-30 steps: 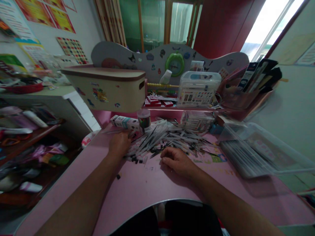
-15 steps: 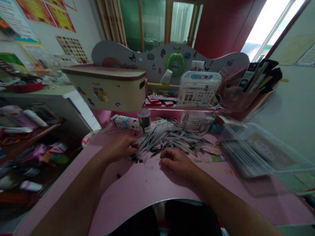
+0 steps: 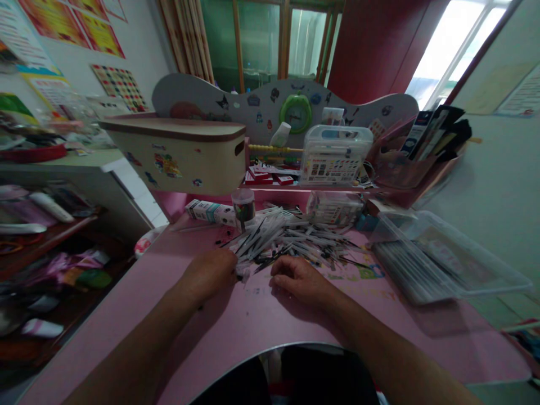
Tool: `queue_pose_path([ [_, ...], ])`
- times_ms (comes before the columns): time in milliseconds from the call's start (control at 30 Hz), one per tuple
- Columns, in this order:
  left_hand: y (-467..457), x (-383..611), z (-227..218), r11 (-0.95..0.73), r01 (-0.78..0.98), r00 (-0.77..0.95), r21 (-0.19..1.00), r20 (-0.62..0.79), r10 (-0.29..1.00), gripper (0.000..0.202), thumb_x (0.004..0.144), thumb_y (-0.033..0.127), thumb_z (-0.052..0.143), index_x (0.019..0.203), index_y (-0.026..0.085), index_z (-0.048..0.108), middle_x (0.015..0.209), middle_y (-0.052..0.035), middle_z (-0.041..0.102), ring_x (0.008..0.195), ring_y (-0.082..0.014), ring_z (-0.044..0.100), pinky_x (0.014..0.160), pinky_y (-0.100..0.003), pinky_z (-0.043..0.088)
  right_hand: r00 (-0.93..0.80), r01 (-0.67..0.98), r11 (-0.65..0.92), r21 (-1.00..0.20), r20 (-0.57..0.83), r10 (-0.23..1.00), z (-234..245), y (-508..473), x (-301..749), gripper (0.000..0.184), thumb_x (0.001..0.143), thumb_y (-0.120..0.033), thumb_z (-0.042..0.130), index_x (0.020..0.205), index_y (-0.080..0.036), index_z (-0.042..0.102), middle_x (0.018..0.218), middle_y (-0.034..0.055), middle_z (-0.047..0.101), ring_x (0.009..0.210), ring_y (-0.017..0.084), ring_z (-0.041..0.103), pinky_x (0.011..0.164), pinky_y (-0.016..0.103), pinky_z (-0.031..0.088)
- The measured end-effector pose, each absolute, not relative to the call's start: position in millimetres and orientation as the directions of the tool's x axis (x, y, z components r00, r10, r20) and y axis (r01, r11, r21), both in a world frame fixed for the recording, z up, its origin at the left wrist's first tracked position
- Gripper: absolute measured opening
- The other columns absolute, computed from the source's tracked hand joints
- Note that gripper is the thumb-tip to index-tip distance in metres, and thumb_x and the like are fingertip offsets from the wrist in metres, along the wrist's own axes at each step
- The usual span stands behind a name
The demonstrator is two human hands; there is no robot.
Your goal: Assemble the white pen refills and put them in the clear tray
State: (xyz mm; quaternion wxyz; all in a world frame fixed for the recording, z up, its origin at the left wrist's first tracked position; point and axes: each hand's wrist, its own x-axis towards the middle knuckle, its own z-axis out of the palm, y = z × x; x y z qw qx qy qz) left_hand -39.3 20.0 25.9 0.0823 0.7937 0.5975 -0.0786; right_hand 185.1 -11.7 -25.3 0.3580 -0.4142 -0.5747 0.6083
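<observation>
A loose pile of thin white and black sticks (image 3: 291, 233), like pen refills, lies on the pink desk (image 3: 253, 320). My left hand (image 3: 213, 273) is low at the pile's front left edge, back upward, and its fingertips are hidden. Just beyond those fingers are a crumpled clear bit (image 3: 243, 270) and small black pieces, partly covered by the hand. On the desk in front of the pile rests my right hand (image 3: 301, 278), loosely curled, thumb apart from the fingers, with nothing visible in it. Behind the left hand stands a clear cup (image 3: 243, 208) with dark contents.
A long printed box (image 3: 211, 212) lies left of the cup. Behind the pile is a clear case (image 3: 335, 209); at right, an open clear plastic box (image 3: 476, 281) holds more slim sticks. The shelf above carries a cream bin (image 3: 177, 157) and a handled case (image 3: 335, 154).
My left hand has shifted slightly right and turned over the small black pieces, so its fingers are now hidden. My right hand stays in place. The view has moved slightly.
</observation>
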Motion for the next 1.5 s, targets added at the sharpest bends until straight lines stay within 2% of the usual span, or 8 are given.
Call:
queue_pose_path([
  [133, 14, -35, 23, -0.29, 0.955, 0.297, 0.065, -0.169, 0.94, 0.013, 0.074, 0.017, 0.061, 0.076, 0.018, 0.074, 0.086, -0.0175, 0.076, 0.085, -0.0336, 0.073, 0.071, -0.038, 0.051, -0.397, -0.012, -0.113, -0.994, -0.099, 0.913, -26, -12, 184, 0.005, 0.076, -0.019, 0.063, 0.081, -0.019, 0.061, 0.071, -0.0014, 0.059, 0.065, 0.012, 0.056, 0.056, 0.023, 0.039],
  [267, 8, -23, 27, -0.389, 0.91, 0.404, 0.139, -0.095, 0.91, 0.011, 0.076, 0.023, 0.063, 0.073, 0.021, 0.074, 0.081, -0.0149, 0.076, 0.08, -0.0331, 0.072, 0.069, -0.037, 0.05, -0.417, -0.007, -0.107, -0.994, -0.094, 0.904, -25, -9, 186, 0.007, 0.076, -0.019, 0.065, 0.082, -0.019, 0.061, 0.071, -0.002, 0.06, 0.065, 0.012, 0.056, 0.058, 0.022, 0.041],
  [433, 1, -4, 29, -0.476, 0.837, 0.501, 0.27, -0.028, 0.865, 0.016, 0.077, 0.021, 0.064, 0.085, 0.021, 0.077, 0.085, -0.0106, 0.079, 0.081, -0.0296, 0.073, 0.071, -0.035, 0.048, -0.454, -0.046, -0.12, -0.992, -0.086, 0.887, -29, -6, 187, 0.029, 0.079, -0.032, 0.076, 0.101, -0.02, 0.063, 0.073, -0.0022, 0.061, 0.062, 0.012, 0.056, 0.056, 0.023, 0.04],
  [733, -3, 6, 11, -0.528, 0.731, 0.492, 0.432, 0.202, 0.847, 0.026, 0.08, 0.013, 0.061, 0.099, 0.02, 0.077, 0.095, -0.0074, 0.079, 0.087, -0.0249, 0.073, 0.077, -0.034, 0.051, -0.414, -0.155, -0.222, -0.963, -0.141, 0.899, -26, -1, 189, 0.034, 0.074, -0.043, 0.082, 0.087, -0.017, 0.062, 0.063, -0.0029, 0.06, 0.053, 0.009, 0.052, 0.051, 0.021, 0.038],
  [900, -7, 10, 4, -0.57, 0.646, 0.474, 0.508, 0.318, 0.821, 0.022, 0.083, 0.01, 0.059, 0.091, 0.021, 0.076, 0.087, -0.0048, 0.076, 0.082, -0.02, 0.07, 0.075, -0.03, 0.049, -0.396, -0.224, -0.29, -0.93, -0.185, 0.9, -25, -2, 188, 0.028, 0.072, -0.033, 0.082, 0.082, -0.018, 0.061, 0.059, -0.004, 0.059, 0.052, 0.008, 0.05, 0.051, 0.02, 0.036],
  [1067, -16, 14, 8, -0.539, 0.596, 0.468, 0.595, 0.287, 0.836, 0.024, 0.079, 0.006, 0.06, 0.09, 0.022, 0.075, 0.085, -0.0013, 0.073, 0.077, -0.0168, 0.067, 0.07, -0.026, 0.049, -0.44, -0.391, -0.455, -0.8, -0.272, 0.856, -26, -6, 185, 0.032, 0.064, -0.021, 0.084, 0.079, -0.018, 0.056, 0.057, -0.0059, 0.056, 0.051, 0.007, 0.049, 0.052, 0.019, 0.037],
  [1300, -13, 14, 3, -0.566, 0.548, 0.477, 0.616, 0.325, 0.816, 0.025, 0.078, 0.004, 0.062, 0.088, 0.022, 0.075, 0.083, 0.0007, 0.074, 0.076, -0.0154, 0.068, 0.072, -0.026, 0.049, -0.471, -0.321, -0.446, -0.835, -0.268, 0.841, -27, -4, 191, 0.022, 0.067, -0.019, 0.074, 0.079, -0.018, 0.056, 0.051, -0.005, 0.057, 0.041, 0.008, 0.048, 0.043, 0.019, 0.036],
  [1500, -9, 12, -5, -0.594, 0.557, 0.476, 0.58, 0.363, 0.801, 0.016, 0.082, 0.012, 0.067, 0.092, 0.022, 0.075, 0.083, -0.0001, 0.076, 0.075, -0.0157, 0.069, 0.07, -0.026, 0.048, -0.479, -0.244, -0.446, -0.861, -0.293, 0.828, -29, -1, 194, 0.017, 0.068, -0.021, 0.069, 0.08, -0.018, 0.057, 0.05, -0.0045, 0.058, 0.037, 0.008, 0.047, 0.038, 0.017, 0.036],
])
